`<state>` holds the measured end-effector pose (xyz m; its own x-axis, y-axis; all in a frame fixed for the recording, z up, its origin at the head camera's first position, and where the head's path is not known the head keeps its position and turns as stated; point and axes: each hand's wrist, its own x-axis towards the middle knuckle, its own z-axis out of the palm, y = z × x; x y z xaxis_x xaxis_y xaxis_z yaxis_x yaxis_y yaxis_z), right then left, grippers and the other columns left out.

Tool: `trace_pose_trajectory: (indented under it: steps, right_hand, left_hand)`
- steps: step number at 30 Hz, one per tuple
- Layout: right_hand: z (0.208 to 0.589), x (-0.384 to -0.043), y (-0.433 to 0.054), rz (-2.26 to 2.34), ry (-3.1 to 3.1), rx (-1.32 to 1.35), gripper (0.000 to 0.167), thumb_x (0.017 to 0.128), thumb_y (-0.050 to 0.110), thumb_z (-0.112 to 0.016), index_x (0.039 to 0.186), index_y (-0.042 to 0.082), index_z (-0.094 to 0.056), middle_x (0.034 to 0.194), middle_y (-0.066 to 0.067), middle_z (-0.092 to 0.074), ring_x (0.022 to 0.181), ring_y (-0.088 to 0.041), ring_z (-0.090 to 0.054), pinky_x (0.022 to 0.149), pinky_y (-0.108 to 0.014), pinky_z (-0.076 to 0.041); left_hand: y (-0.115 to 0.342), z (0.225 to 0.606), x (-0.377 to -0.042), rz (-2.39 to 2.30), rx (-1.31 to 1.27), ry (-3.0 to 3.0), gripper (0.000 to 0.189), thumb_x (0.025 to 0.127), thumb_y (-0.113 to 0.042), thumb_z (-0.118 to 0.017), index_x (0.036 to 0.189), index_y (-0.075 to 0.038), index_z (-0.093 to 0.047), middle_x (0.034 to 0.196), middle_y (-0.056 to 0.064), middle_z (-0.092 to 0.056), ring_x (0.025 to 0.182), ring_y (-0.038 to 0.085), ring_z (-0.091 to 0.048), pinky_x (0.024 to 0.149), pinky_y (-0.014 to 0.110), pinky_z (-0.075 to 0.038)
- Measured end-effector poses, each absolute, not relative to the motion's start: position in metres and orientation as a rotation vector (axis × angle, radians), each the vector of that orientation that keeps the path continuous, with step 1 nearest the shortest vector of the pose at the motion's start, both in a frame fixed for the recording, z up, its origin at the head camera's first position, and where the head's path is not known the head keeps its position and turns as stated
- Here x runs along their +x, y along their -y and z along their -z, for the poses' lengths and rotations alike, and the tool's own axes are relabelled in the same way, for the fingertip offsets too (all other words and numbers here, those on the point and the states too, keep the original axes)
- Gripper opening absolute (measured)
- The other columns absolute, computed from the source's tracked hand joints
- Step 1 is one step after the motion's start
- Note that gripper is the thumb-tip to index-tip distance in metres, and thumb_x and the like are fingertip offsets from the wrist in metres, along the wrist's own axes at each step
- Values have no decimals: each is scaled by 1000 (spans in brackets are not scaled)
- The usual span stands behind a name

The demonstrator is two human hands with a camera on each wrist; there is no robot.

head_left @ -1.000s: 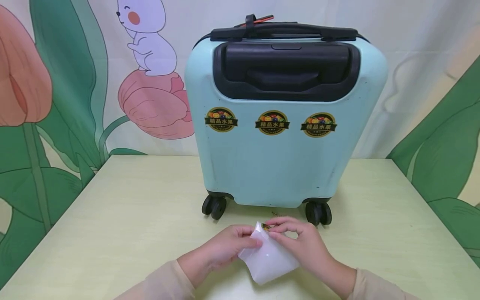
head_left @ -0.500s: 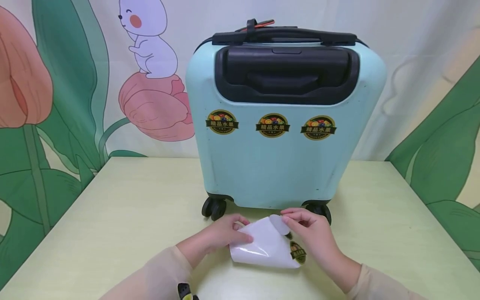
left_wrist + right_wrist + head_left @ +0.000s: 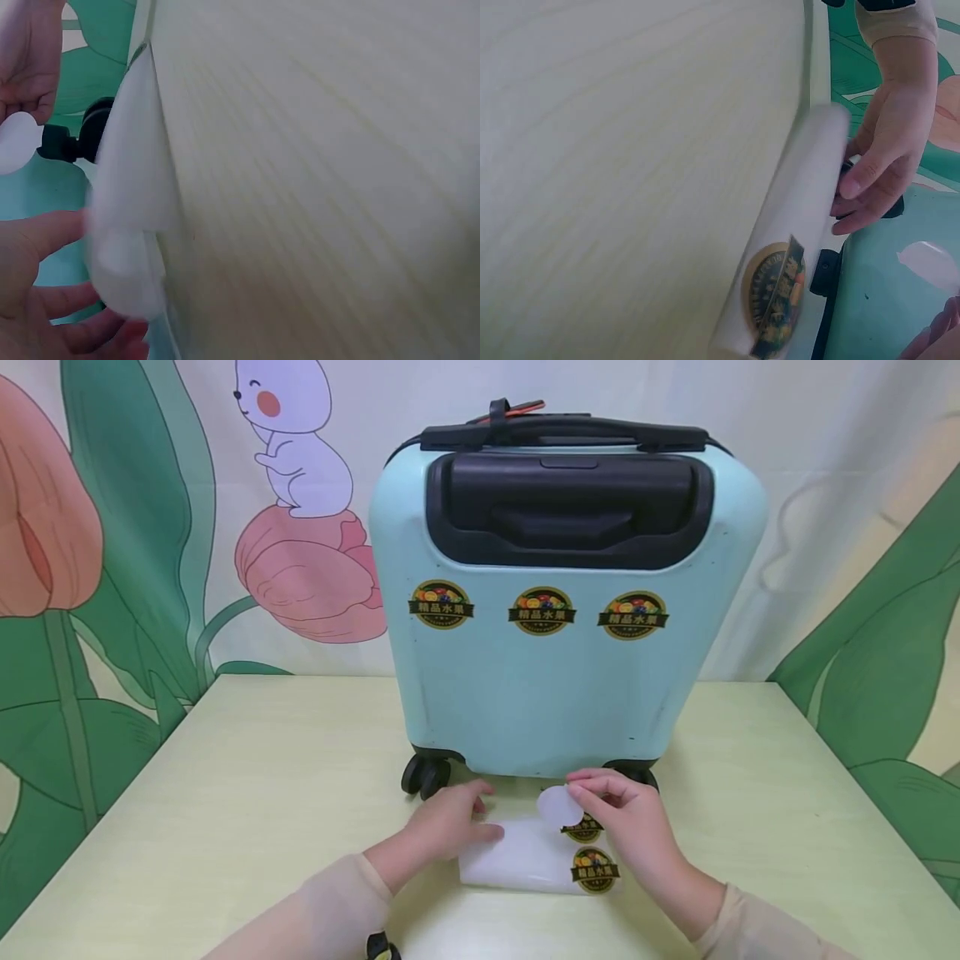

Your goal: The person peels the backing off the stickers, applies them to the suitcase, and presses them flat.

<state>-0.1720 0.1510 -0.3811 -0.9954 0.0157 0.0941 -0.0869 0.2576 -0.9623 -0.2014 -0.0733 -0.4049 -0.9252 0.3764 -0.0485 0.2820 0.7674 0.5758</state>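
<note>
My right hand (image 3: 632,817) pinches a round sticker (image 3: 557,807) by its edge, its pale back facing me. Below it lies a white sticker sheet (image 3: 513,858) on the table, with fruit-label stickers (image 3: 595,870) at its right end. The right wrist view shows this sheet (image 3: 799,195) curled. At the sheet's left end is my left hand (image 3: 444,827), thumb and fingers apart. In the left wrist view, the fingers of the left hand (image 3: 45,300) are spread beside the blurred sheet; whether they touch it is unclear.
Just behind the hands stands a light blue suitcase (image 3: 525,702) on black wheels (image 3: 426,775). Three fruit labels (image 3: 542,611) sit in a row on its front. A printed curtain (image 3: 300,568) hangs behind the pale table (image 3: 262,793).
My right hand has peeled the round sticker off and lifted it from the sheet. The sheet has gone from held up and bent to lying on the table. My left hand has loosened its hold.
</note>
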Motion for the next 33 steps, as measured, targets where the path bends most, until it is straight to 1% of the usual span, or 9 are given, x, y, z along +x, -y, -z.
trace_pose_trajectory:
  steps: [3, 6, 11, 15, 17, 20, 26, 30, 33]
  right_hand:
    - [381, -172, -151, -1879, 2381, 103, 14, 84, 8, -69, 87, -5, -69, 104, -14, -65, 96, -9, -59, 81, -18, -47]
    - [380, -172, -150, -1883, 2343, 144, 14, 83, 7, -69, 87, -6, -69, 104, -16, -64, 94, -9, -59, 79, -18, -48]
    - [375, -169, -145, -1815, 2317, 240, 11, 82, 7, -71, 85, -4, -70, 102, -14, -63, 86, -10, -60, 71, -19, -49]
    - [374, -166, -140, -1674, 2292, 346, 5, 80, 9, -73, 81, 4, -72, 101, -4, -64, 88, -11, -59, 72, -21, -49]
    - [374, -164, -138, -1606, 2263, 416, 2, 79, 8, -73, 81, 8, -73, 101, -1, -64, 93, -12, -58, 74, -21, -48]
    - [377, -163, -137, -1523, 2200, 549, 8, 77, 2, -74, 81, 8, -73, 100, -2, -64, 96, -16, -58, 75, -21, -49]
    - [383, -164, -137, -1303, 2135, 823, 22, 72, -6, -75, 90, 5, -74, 107, -5, -62, 100, -17, -55, 73, -16, -46]
    - [380, -165, -140, -1185, 2097, 925, 23, 71, -6, -74, 89, 7, -74, 108, -7, -62, 103, -19, -52, 77, -17, -42]
    - [373, -166, -144, -1225, 2093, 856, 23, 73, -8, -72, 91, 6, -72, 106, -7, -61, 103, -19, -53, 84, -18, -41]
  left_hand:
    - [72, 399, -196, -836, 647, -2988, 33, 83, -28, -70, 110, -9, -65, 101, 3, -64, 94, 21, -60, 77, 34, -49]
    - [66, 387, -187, -1169, 732, -2957, 17, 87, -19, -66, 100, -10, -71, 94, -1, -65, 85, 14, -61, 71, 28, -49]
    - [49, 369, -164, -1771, 685, -2380, 19, 90, -11, -61, 103, -4, -72, 78, 1, -63, 64, 6, -50, 56, 19, -41]
    - [41, 360, -154, -1912, 497, -2158, 24, 92, -14, -57, 110, -4, -69, 67, 1, -54, 66, 9, -51, 62, 21, -42]
    - [39, 358, -153, -1968, 419, -2094, 24, 92, -16, -56, 101, 1, -71, 63, 0, -51, 75, 10, -54, 69, 25, -46]
    - [37, 358, -155, -2019, 369, -2042, 27, 93, -17, -55, 93, 5, -70, 59, 0, -46, 83, 12, -55, 77, 30, -49]
    - [40, 362, -158, -2066, 282, -2064, 28, 91, -21, -60, 109, -2, -69, 69, -1, -56, 69, 10, -51, 74, 28, -48]
    - [42, 362, -163, -2101, 205, -2152, 26, 86, -21, -66, 101, 0, -71, 82, 0, -65, 65, 9, -51, 67, 27, -46]
    - [44, 361, -166, -2119, 175, -2213, 23, 84, -18, -68, 96, 2, -71, 81, 2, -66, 65, 9, -52, 64, 26, -44]
